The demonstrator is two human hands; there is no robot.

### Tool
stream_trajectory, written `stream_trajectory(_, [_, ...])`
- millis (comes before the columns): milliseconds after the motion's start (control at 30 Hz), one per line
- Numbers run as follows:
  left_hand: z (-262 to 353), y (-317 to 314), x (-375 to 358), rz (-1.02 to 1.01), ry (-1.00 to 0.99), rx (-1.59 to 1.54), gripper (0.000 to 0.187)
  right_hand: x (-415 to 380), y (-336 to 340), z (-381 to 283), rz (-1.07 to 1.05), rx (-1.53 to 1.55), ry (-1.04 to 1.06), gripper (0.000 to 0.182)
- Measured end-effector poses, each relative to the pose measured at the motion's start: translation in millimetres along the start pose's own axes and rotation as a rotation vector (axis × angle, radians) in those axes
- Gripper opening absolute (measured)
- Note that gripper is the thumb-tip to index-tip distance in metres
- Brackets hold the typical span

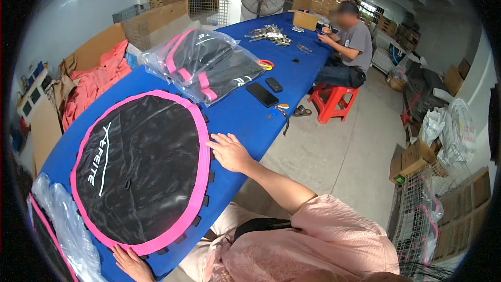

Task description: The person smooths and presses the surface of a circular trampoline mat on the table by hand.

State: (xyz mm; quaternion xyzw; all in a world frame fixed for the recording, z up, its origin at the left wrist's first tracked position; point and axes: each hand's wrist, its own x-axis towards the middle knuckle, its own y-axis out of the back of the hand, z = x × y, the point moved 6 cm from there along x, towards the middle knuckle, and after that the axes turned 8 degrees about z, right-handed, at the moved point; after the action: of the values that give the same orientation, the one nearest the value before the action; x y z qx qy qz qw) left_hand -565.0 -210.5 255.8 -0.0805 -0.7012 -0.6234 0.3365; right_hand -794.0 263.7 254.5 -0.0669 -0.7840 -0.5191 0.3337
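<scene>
1. Black woven fabric with a pink border is making up the mat (138,169), a round trampoline bed lying flat on the blue worktop (250,125) right in front of us.
2. We are judging it light and limp: it is draping flat with faint creases, so it would likely sag and fold when lifted.
3. The stitched pink rim and the small black tabs around it are looking like the firmest places to take hold; the slick middle is offering nothing to pinch.
4. Our right hand (229,152) is resting open, fingers spread, on the worktop and touching the rim on the far right side, gripping nothing.
5. Our left hand (130,262) is lying flat at the near edge, fingers on the rim, likewise not closed on it.
6. White lettering and a small centre slit are showing on the black.
7. Bagged mats (206,65) are lying further along, and another person is sitting well apart at the far end.
</scene>
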Motion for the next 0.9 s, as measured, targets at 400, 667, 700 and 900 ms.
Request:
stream_trajectory(400, [-0.6,2.5,-0.5,0.013,0.001,-0.025,0.053,2.6,8.2,-4.8,0.026,0.019,0.009,0.041])
stream_trajectory(667, [-2.1,2.0,-2.1,-0.046,0.046,-0.069,0.057,4.3,12.6,-7.2,0.054,0.038,0.007,0.039])
stream_trajectory(700, [-0.3,2.8,-0.3,-0.054,0.051,-0.063,0.057,3.4,12.1,-7.1,0.045,0.043,0.008,0.039])
stream_trajectory(900, [-11.3,-9.8,-8.2,-0.092,0.140,-0.177,0.049,22.9,25.3,-13.9,-0.108,0.052,-0.027,0.029])
